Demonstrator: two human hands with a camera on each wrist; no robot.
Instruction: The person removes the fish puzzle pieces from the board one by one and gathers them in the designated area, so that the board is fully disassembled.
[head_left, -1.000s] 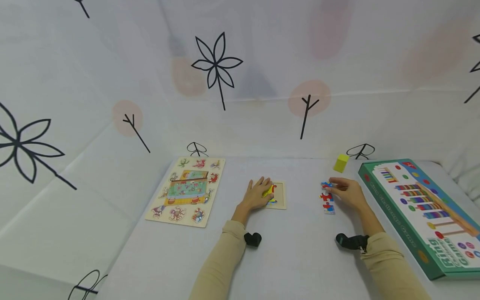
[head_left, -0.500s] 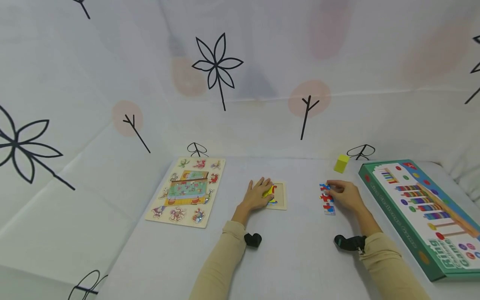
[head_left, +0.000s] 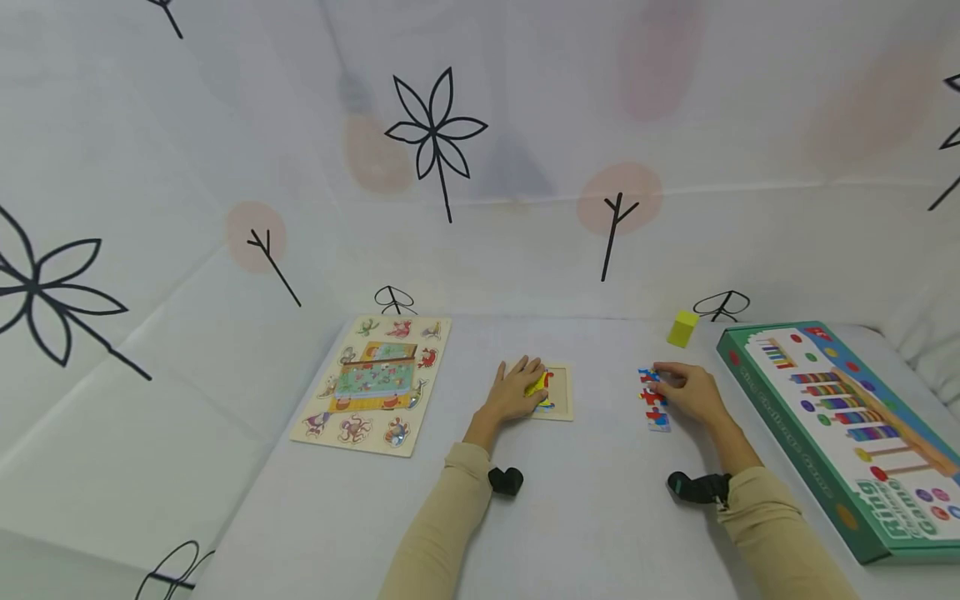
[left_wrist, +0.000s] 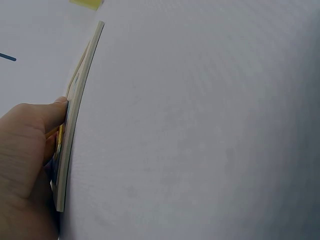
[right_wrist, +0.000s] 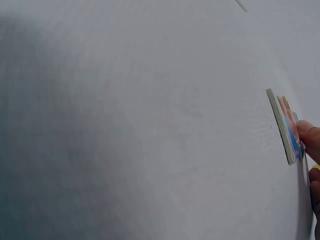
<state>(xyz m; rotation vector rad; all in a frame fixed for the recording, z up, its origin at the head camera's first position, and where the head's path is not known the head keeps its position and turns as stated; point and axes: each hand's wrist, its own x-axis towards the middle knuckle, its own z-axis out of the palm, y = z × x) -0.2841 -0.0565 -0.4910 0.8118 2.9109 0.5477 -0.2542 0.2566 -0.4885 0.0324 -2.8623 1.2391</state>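
My left hand (head_left: pixel 513 390) lies with fingers extended over the left part of a small wooden puzzle board (head_left: pixel 561 392); yellow, red and blue pieces show beside its fingers. From the left wrist view, the thumb rests on the edge of that board (left_wrist: pixel 75 122). Farther right, my right hand (head_left: pixel 693 392) pinches the far end of a column of red and blue jigsaw pieces (head_left: pixel 655 400) with thumb and index finger. Seen low from the right wrist, the pieces (right_wrist: pixel 282 125) lie on the white table, and the fingers are partly cut off by the frame.
A larger wooden sea-animal puzzle board (head_left: pixel 375 383) lies at the left. Behind my right hand stands a yellow-green block (head_left: pixel 682 328). A large green game box (head_left: pixel 847 433) lies along the right side. A patterned white cloth rises behind the table.
My right hand has drawn slightly left and nearer, and the far jigsaw piece now lines up with the others in the column. The left hand has stayed in place.
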